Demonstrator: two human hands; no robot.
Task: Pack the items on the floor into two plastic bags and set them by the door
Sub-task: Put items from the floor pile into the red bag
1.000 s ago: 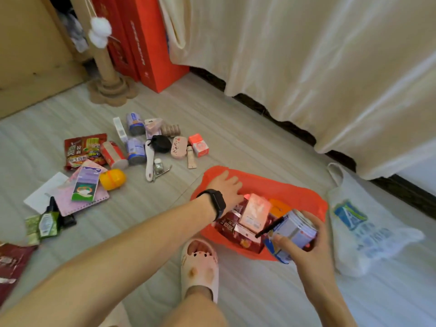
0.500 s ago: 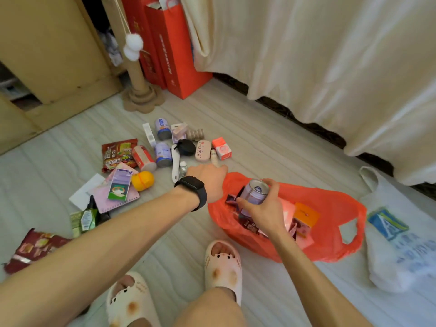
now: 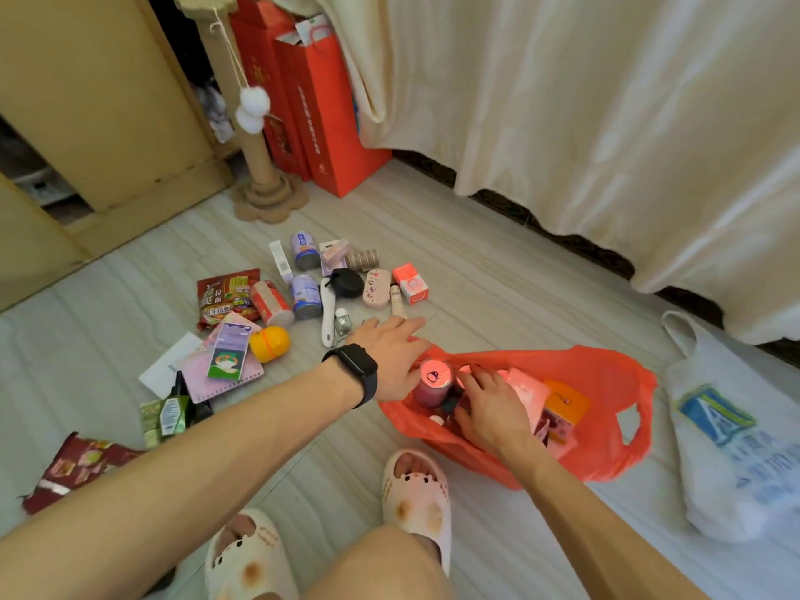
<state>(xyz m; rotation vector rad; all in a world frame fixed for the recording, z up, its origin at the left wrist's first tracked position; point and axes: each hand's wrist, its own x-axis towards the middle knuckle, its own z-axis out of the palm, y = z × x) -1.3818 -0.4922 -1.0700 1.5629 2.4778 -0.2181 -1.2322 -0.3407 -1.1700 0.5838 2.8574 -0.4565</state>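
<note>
Your right hand (image 3: 489,409) is down in the mouth of the red plastic bag (image 3: 606,430), fingers spread loosely over the contents and gripping nothing, just beside the can (image 3: 434,382) that stands upright at the bag's left end. Your left hand (image 3: 391,357), the one with the black watch (image 3: 356,369), lies open with straight fingers across the bag's left rim, though I cannot tell whether the thumb pins the plastic. Your right slipper (image 3: 417,491) sits at the bag's near edge. You look to be partway through filling the first bag: a pink packet (image 3: 526,391) and an orange card (image 3: 567,402) are in with the can, and there seems to be room for more. The next move calls for drawing the right hand out and reaching past the rim for another piece while the left holds the mouth wide. To the right, the white plastic bag (image 3: 727,448) lies slack and looks empty. Beyond your left hand the pile sits on the floor (image 3: 498,288): a white-handled tool (image 3: 328,313), two blue-labelled cans (image 3: 305,296), a black pouch (image 3: 347,282), a pink case (image 3: 376,288), a noodle packet (image 3: 225,296) and a yellow capsule (image 3: 269,343) beside a pink notebook (image 3: 225,378). Nothing blocks the reach, but the limp rim may fold shut. Farther off stand a scratching post (image 3: 259,166), red paper bags (image 3: 333,123) and a curtain (image 3: 606,123); the door is out of view.
</note>
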